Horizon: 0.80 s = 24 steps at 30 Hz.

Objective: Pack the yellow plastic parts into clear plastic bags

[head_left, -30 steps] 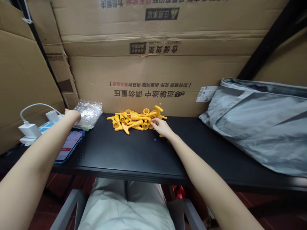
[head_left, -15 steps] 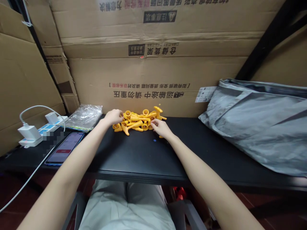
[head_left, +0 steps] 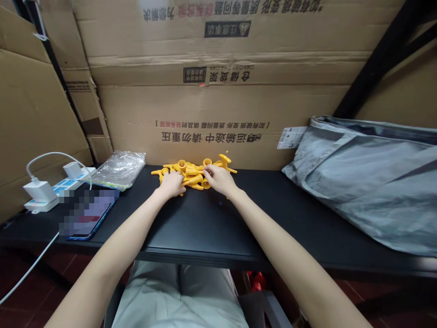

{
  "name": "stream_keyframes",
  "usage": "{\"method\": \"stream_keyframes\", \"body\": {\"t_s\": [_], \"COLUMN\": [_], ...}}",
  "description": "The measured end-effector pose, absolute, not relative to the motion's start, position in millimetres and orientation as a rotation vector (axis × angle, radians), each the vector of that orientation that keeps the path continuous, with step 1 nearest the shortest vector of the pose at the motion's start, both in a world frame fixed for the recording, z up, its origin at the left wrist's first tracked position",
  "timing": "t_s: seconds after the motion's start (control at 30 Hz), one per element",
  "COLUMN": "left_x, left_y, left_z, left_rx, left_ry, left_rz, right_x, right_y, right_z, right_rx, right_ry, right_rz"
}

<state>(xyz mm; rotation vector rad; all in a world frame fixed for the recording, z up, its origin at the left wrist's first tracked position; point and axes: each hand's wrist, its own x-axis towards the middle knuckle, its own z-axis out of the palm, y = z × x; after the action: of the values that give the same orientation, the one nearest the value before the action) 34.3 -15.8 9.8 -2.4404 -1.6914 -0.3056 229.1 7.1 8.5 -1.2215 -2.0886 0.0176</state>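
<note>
A heap of yellow plastic pieces (head_left: 193, 171) lies on the black table against the cardboard. Several have a round cup-shaped end and a curved or branching stem. My left hand (head_left: 172, 183) is on the heap's front left, fingers curled around a yellow plastic piece whose tip pokes out below them. At the right side, my right hand (head_left: 220, 177) has its fingertips pinched on another yellow plastic piece, mostly covered by the fingers. One forked piece (head_left: 225, 160) sticks up at the back right of the heap.
A phone (head_left: 94, 216), a power strip (head_left: 64, 189) with chargers and a white cable, and a clear plastic bag (head_left: 121, 168) lie on the left. At the right sits a large grey bag (head_left: 368, 187). Printed cardboard (head_left: 218, 102) stands behind the table.
My left hand has moved right and toward me, onto the front of the heap, uncovering pieces at the left. My right hand has shifted slightly left and away over the pieces.
</note>
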Motion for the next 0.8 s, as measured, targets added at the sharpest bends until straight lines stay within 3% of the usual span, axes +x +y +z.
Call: {"method": "stream_keyframes", "body": {"t_s": [0.4, 0.6, 0.8], "left_x": [23, 16, 22], "left_y": [-5, -11, -21], "left_z": [-4, 3, 11], "left_rx": [-2.504, -2.417, -2.115], "left_ry": [-1.506, -1.258, -1.426], "left_rz": [-0.618, -0.866, -0.916], "right_x": [205, 207, 209], "right_y": [8, 6, 8], "right_z": [-20, -15, -9], "right_rx": [-1.041, -1.025, -0.917], "right_ry": [-2.437, -2.379, -2.179], "right_rz": [-0.154, -0.258, -0.441]}}
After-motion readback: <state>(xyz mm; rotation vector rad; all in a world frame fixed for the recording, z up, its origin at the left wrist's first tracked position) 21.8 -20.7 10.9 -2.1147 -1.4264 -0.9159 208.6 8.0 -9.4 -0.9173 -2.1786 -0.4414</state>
